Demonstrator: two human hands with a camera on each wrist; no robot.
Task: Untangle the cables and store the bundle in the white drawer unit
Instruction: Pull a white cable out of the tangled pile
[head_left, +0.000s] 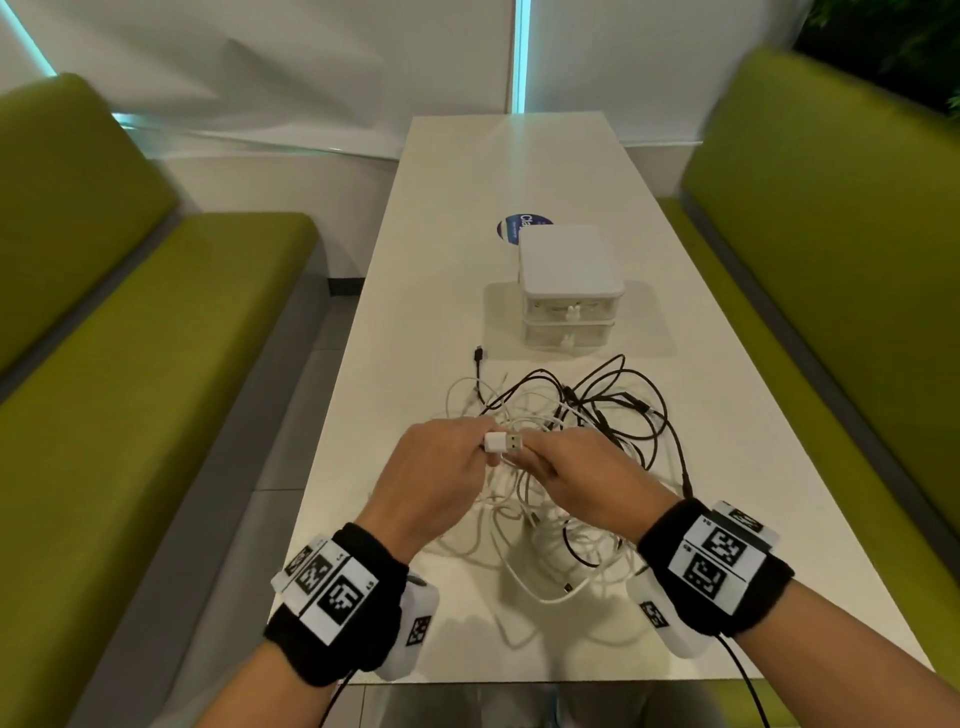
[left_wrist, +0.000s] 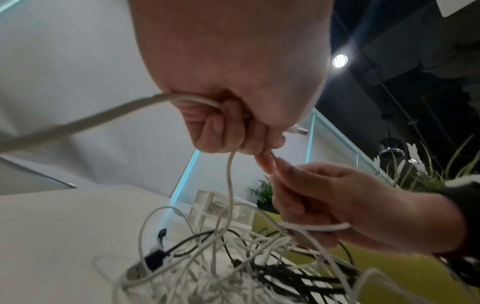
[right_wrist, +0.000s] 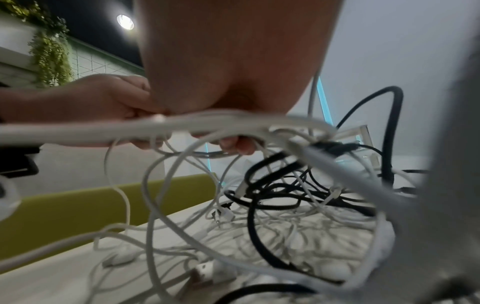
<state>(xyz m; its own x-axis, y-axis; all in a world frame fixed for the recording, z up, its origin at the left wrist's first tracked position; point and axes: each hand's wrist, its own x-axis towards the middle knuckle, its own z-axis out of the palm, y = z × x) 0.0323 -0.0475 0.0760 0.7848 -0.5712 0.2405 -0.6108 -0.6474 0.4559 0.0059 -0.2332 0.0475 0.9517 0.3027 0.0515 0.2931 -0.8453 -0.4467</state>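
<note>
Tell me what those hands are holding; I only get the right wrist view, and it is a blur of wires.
Observer: The head view shows the left hand pinching a white USB plug, metal end toward the right hand.
Visitor: And the right one?
Observer: In the left wrist view its fingers curl round a loop of white cable.
Visitor: Is the drawer open yet?
Observer: No, the white plastic drawer unit appears to have both drawers closed, beyond the tangle of white and black cables.

Your white and black cables (head_left: 566, 467) lie in a messy tangle. The white drawer unit (head_left: 569, 291) sits shut at their twelve o'clock.
</note>
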